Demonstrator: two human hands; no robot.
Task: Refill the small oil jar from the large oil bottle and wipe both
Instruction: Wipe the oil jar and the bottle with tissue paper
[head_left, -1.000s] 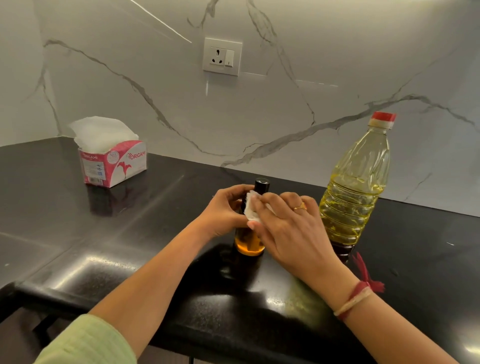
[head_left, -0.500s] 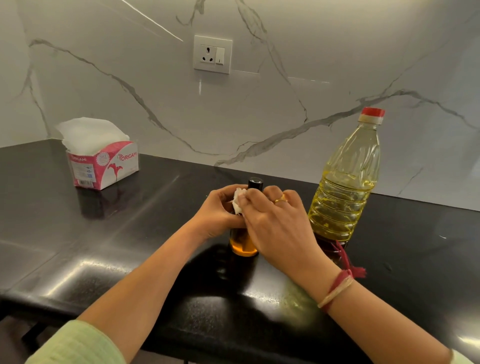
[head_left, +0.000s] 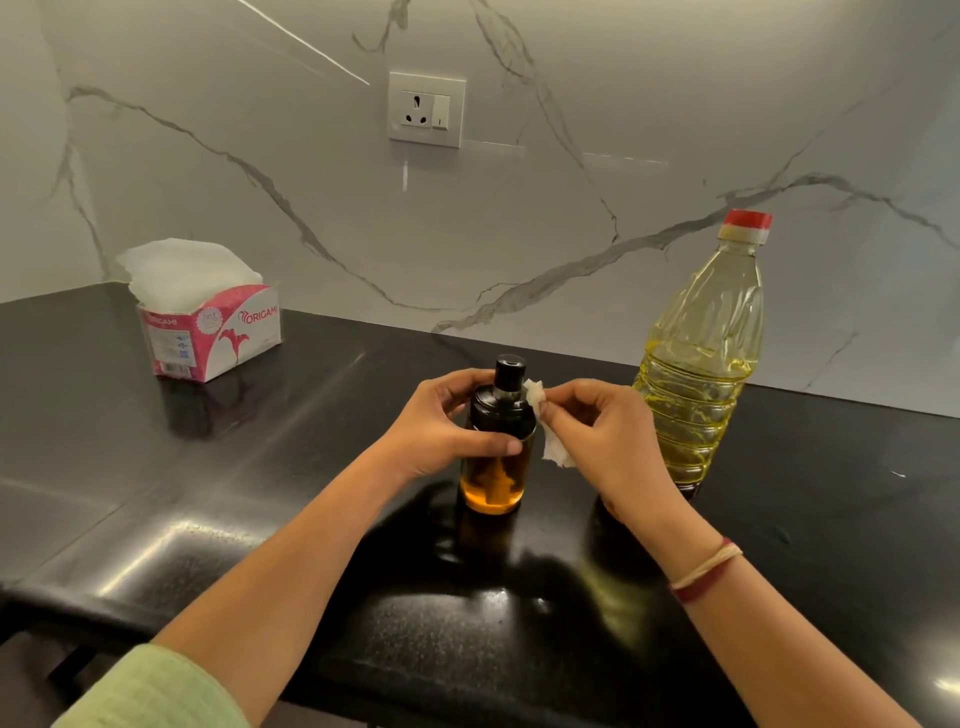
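Observation:
The small oil jar (head_left: 493, 478) stands upright on the black counter (head_left: 260, 519), with amber oil in its glass lower half and a black cap and spout on top. My left hand (head_left: 441, 431) grips it around the cap's collar. My right hand (head_left: 608, 441) pinches a crumpled white tissue (head_left: 545, 426) just to the right of the jar, touching the cap's side. The large oil bottle (head_left: 706, 364), clear plastic with yellow oil and a red cap, stands upright behind my right hand.
An open pink and white tissue box (head_left: 218, 338) sits at the back left of the counter. A marble wall with a power socket (head_left: 426, 109) runs behind. The counter's front edge (head_left: 363, 691) is close to my body.
My right hand has come off the front of the jar and moved to its right side with the tissue, uncovering the black cap. My left hand keeps its grip.

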